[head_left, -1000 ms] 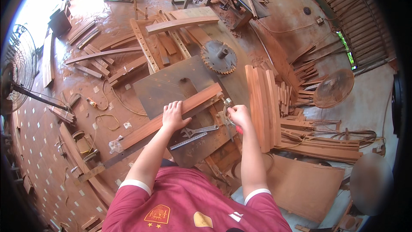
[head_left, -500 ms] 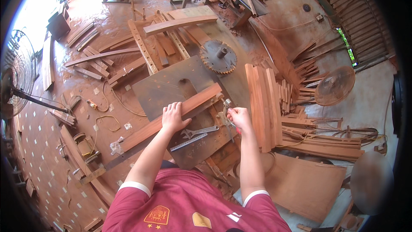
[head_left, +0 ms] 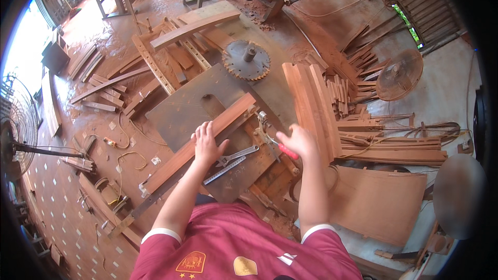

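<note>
My left hand [head_left: 207, 145] lies with fingers spread on a long reddish board [head_left: 228, 120], pressing it against the flat metal table [head_left: 168, 109]. At the board's far right end stands a metal clamp [head_left: 263, 122] with a thin rod and a red handle [head_left: 288, 151]. Beside that handle, my right hand [head_left: 302, 144] is slightly blurred, thumb and forefinger apart; its other fingers are partly hidden. An adjustable wrench [head_left: 241, 155] and a steel ruler [head_left: 224, 170] lie on the table between my arms.
A toothed circular saw blade [head_left: 246, 59] lies flat beyond the table. Several long boards [head_left: 311, 106] stack at the right, near a wide brown panel [head_left: 373, 202]. A standing fan [head_left: 19, 124] is at far left. Cables [head_left: 129, 158] trail over the tiled floor.
My right hand has moved from the clamp's top toward the right, exposing the red handle. My left hand stays on the board. The whole view has shifted slightly.
</note>
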`<state>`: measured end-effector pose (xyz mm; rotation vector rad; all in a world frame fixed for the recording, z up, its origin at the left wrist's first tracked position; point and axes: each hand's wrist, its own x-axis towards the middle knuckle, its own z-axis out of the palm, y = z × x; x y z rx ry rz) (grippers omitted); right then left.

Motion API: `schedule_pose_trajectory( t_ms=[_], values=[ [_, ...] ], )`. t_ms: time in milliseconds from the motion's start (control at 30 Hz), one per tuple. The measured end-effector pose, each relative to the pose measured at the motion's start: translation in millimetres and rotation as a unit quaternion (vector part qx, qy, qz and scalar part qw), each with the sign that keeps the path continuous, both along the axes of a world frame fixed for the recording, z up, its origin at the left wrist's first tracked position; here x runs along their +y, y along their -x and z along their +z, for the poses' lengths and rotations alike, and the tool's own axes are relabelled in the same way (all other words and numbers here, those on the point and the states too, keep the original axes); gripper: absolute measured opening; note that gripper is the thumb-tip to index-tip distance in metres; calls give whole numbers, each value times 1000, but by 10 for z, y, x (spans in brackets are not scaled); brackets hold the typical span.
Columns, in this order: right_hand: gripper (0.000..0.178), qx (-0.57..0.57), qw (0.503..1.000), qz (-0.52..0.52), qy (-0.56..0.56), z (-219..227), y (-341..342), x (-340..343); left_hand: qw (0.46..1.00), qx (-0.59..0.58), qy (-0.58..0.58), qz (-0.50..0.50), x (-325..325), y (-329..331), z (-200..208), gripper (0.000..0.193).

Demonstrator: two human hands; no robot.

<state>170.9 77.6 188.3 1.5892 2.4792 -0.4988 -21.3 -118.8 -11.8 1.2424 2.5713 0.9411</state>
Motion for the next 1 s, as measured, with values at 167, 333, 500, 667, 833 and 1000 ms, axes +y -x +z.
schedule_pose_trajectory(
  t_ms=[167, 333, 500, 667, 833, 1000],
  values=[
    [40, 257, 965, 10, 52, -463, -683, -345, 984, 28, -139, -105, 468, -199, 728, 86],
    [21, 572, 810, -129, 15, -1150, -573, -460, 970, 96, -96, -201, 974, -304, 1164, 86],
    [44, 614, 783, -104, 8, -918, -200, -363, 958, 128, -97, -238, 1118, -448, 879, 81],
    [49, 648, 751, -116, 54, -641, 12, -418, 946, 197, -114, -229, 1086, -604, 895, 69],
    [45, 657, 743, -108, 75, -828, -31, -379, 920, 307, -112, -217, 1153, -587, 791, 72],
    [47, 642, 758, -109, 46, -871, -50, -373, 901, 357, -121, -215, 1158, -541, 715, 69]
  ],
)
